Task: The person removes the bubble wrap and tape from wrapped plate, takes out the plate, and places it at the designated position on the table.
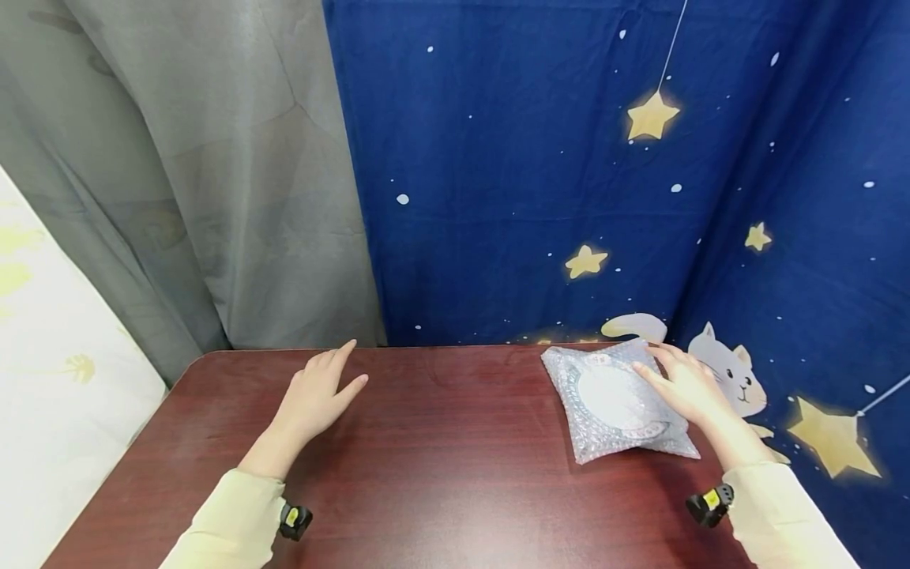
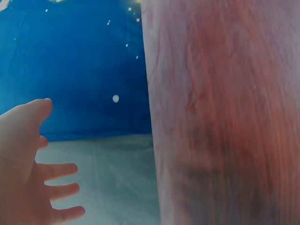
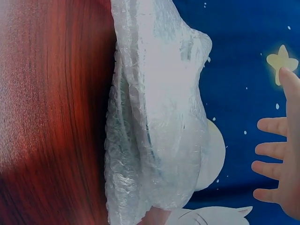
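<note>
A bubble-wrapped package (image 1: 614,399) lies on the right part of the dark red table, with a round pale shape showing through the clear wrap. In the head view my right hand (image 1: 686,383) overlaps its right side, fingers spread. The right wrist view shows the bubble wrap (image 3: 164,117) bulging up from the table, with the right hand (image 3: 281,150) apart from it and its fingers extended. On the left, my left hand (image 1: 316,395) hovers above the table with straight fingers and holds nothing. Its fingers are spread in the left wrist view too, where the hand (image 2: 28,173) has only curtain behind it.
The wooden table (image 1: 441,458) runs back to a grey curtain (image 1: 284,174) and a blue curtain (image 1: 512,158) printed with stars and a cat. Both sleeves carry a small black wrist camera (image 1: 295,521). A white cloth (image 1: 50,379) hangs at the left.
</note>
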A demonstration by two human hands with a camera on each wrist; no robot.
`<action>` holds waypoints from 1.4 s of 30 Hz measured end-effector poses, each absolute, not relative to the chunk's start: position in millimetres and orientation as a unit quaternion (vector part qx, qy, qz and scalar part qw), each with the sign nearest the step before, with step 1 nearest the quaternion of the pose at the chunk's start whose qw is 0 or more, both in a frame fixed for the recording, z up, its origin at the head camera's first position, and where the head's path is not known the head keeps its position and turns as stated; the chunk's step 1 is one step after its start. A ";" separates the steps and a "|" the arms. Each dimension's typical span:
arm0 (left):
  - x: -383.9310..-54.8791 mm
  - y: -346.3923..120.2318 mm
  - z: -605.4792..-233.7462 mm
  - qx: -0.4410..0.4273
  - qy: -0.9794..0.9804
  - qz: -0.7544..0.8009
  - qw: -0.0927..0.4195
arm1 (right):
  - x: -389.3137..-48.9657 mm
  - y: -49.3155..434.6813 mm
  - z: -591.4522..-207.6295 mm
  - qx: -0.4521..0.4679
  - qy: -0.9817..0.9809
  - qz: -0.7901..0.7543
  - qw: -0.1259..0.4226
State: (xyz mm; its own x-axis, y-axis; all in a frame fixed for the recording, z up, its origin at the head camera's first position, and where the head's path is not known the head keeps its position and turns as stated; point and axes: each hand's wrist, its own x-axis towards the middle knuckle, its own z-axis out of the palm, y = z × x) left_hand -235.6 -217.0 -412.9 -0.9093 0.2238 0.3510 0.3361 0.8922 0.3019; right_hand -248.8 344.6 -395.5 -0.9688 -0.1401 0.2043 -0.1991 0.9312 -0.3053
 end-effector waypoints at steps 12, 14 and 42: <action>-239.3 -184.8 -419.3 -0.146 -0.956 -0.218 0.130 | -250.2 354.0 -403.9 0.040 -0.977 0.199 0.068; -239.2 -180.0 -420.6 -0.144 -0.956 -0.224 0.125 | -250.3 355.4 -405.8 0.032 -0.976 0.207 0.066; -244.3 -103.1 -449.6 -0.108 -0.911 -0.392 0.070 | -253.3 371.7 -436.6 -0.040 -0.958 0.274 0.068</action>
